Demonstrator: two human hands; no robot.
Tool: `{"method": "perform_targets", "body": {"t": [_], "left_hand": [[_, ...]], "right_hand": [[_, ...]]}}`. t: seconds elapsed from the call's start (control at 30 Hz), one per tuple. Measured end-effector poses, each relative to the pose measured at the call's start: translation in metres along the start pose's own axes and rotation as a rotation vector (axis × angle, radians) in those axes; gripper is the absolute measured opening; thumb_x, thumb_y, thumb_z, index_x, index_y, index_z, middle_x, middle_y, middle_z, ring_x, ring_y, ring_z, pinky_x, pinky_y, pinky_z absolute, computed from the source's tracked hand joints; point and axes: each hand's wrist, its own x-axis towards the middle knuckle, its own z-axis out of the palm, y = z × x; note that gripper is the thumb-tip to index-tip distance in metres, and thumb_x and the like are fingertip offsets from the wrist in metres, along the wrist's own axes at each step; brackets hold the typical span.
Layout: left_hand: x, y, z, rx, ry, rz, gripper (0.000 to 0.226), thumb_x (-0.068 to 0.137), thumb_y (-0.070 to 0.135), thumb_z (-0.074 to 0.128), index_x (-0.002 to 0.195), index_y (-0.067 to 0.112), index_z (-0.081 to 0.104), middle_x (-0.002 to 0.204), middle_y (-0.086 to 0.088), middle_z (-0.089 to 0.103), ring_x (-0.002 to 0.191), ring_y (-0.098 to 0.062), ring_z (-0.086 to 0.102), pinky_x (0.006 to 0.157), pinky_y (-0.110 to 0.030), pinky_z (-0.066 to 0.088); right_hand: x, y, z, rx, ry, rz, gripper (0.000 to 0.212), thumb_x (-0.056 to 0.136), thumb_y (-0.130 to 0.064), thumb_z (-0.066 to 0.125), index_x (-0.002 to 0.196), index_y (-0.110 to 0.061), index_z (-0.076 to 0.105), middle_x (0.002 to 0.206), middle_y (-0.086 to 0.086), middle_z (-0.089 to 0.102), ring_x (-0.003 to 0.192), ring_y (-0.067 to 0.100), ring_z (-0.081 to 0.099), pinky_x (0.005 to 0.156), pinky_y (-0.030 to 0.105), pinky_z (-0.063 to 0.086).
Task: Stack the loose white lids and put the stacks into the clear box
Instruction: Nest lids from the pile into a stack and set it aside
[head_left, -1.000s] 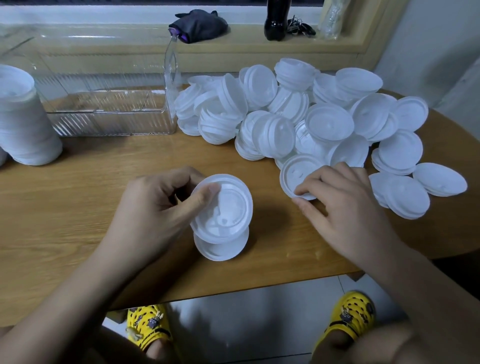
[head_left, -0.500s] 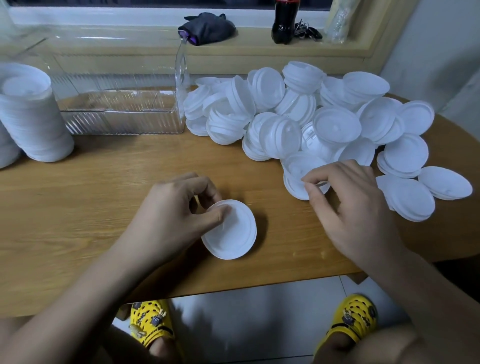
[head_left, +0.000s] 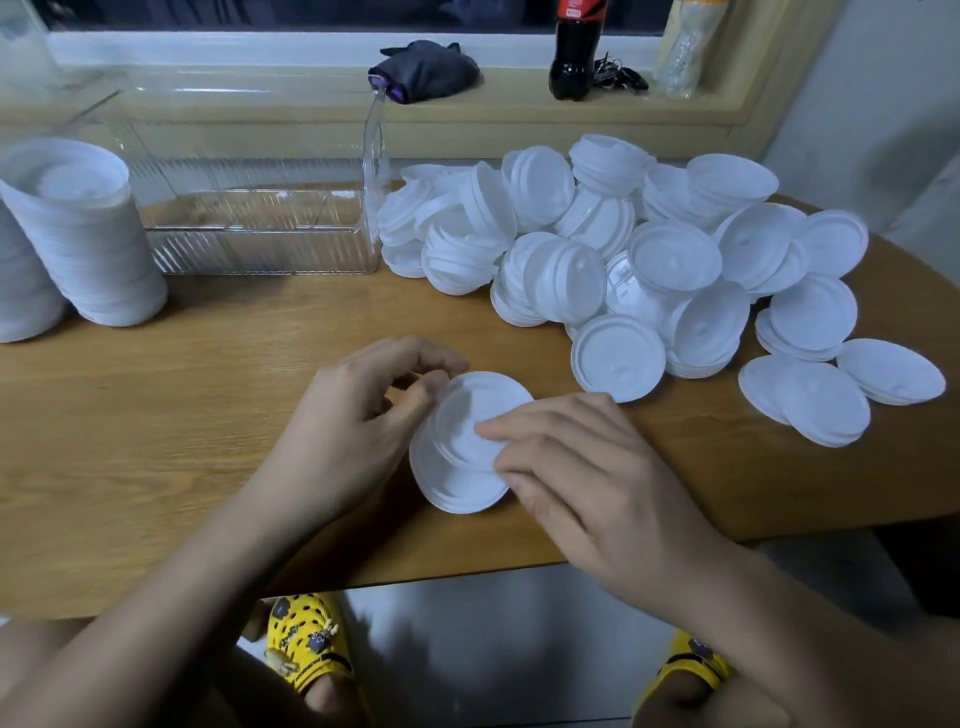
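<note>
A short stack of white lids (head_left: 462, 467) sits near the table's front edge. My left hand (head_left: 353, 431) grips its left side with curled fingers and thumb. A white lid (head_left: 478, 410) lies tilted on top of that stack, and my right hand (head_left: 576, 467) holds it with fingertips on its right rim. A big heap of loose white lids (head_left: 623, 260) covers the table's right half. The clear box (head_left: 249, 208) stands at the back left, and I see no lids in it.
Two tall stacks of white lids (head_left: 88, 234) stand at the far left beside the clear box. On the window ledge are a dark cloth (head_left: 426, 70), a cola bottle (head_left: 574, 52) and keys (head_left: 621, 78). The wooden table's (head_left: 156, 415) front edge runs under my wrists.
My right hand took a lid from the heap's near edge and brought it left onto the stack. My left hand set its lids down and keeps hold of them.
</note>
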Motion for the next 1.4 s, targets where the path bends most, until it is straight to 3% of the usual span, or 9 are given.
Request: {"method": "perform_targets", "body": {"t": [0.17,0.5,0.73,0.9,1.03,1.23,1.4], "left_hand": [[-0.003,-0.006,0.001,0.005,-0.028,-0.059,0.021,0.102,0.018,0.072,0.109,0.037,0.078,0.095,0.022,0.075,0.089,-0.003,0.070,0.071,-0.009,0.046],[-0.006,-0.002,0.003,0.105,0.006,-0.015,0.019,0.096,0.015,0.078,0.097,0.033,0.082,0.087,0.028,0.075,0.084,0.006,0.070,0.071,-0.006,0.045],[-0.005,0.000,0.002,0.165,-0.005,0.031,0.020,0.093,0.014,0.081,0.096,0.033,0.080,0.089,0.027,0.074,0.090,0.002,0.070,0.071,-0.007,0.045],[0.008,0.009,-0.002,0.133,0.060,0.021,0.006,0.096,0.028,0.079,0.099,0.033,0.079,0.095,0.037,0.069,0.084,0.007,0.067,0.068,-0.006,0.044],[0.039,0.019,0.001,0.139,0.041,0.045,0.015,0.094,0.031,0.080,0.108,0.036,0.076,0.094,0.024,0.075,0.090,0.004,0.070,0.070,-0.011,0.048],[0.087,0.031,0.033,0.149,0.051,-0.007,0.021,0.095,0.041,0.077,0.114,0.030,0.076,0.094,0.020,0.074,0.088,0.006,0.067,0.070,-0.005,0.045],[0.115,0.038,0.051,0.167,0.060,-0.088,0.032,0.096,0.051,0.073,0.116,0.026,0.076,0.087,0.012,0.072,0.083,-0.001,0.066,0.064,-0.017,0.043]], "right_hand": [[-0.004,-0.002,0.012,-0.027,-0.075,-0.062,0.014,0.108,-0.010,0.063,0.102,-0.009,0.076,0.134,0.003,0.072,0.130,0.023,0.065,0.105,0.042,0.047],[-0.009,0.006,0.016,-0.001,-0.124,-0.035,0.014,0.109,-0.009,0.062,0.110,-0.009,0.076,0.136,-0.001,0.072,0.139,0.018,0.061,0.111,0.042,0.047],[-0.010,0.016,-0.001,0.013,-0.093,0.035,0.020,0.110,-0.018,0.063,0.121,-0.009,0.077,0.142,0.001,0.068,0.143,0.019,0.057,0.113,0.041,0.045],[-0.014,0.044,-0.023,-0.189,-0.015,0.166,0.020,0.105,-0.015,0.067,0.123,-0.013,0.076,0.134,0.000,0.070,0.128,0.021,0.062,0.107,0.040,0.046],[-0.019,0.065,-0.029,-0.326,-0.003,0.244,0.021,0.099,-0.014,0.074,0.120,-0.013,0.075,0.125,-0.002,0.071,0.122,0.023,0.062,0.107,0.037,0.043],[-0.021,0.075,-0.032,-0.389,-0.019,0.252,0.011,0.100,-0.020,0.072,0.109,-0.014,0.073,0.110,-0.004,0.069,0.111,0.023,0.061,0.103,0.037,0.043],[-0.021,0.075,-0.033,-0.413,-0.010,0.241,0.005,0.100,-0.020,0.071,0.099,-0.016,0.072,0.103,-0.006,0.067,0.104,0.021,0.060,0.101,0.035,0.042]]}}
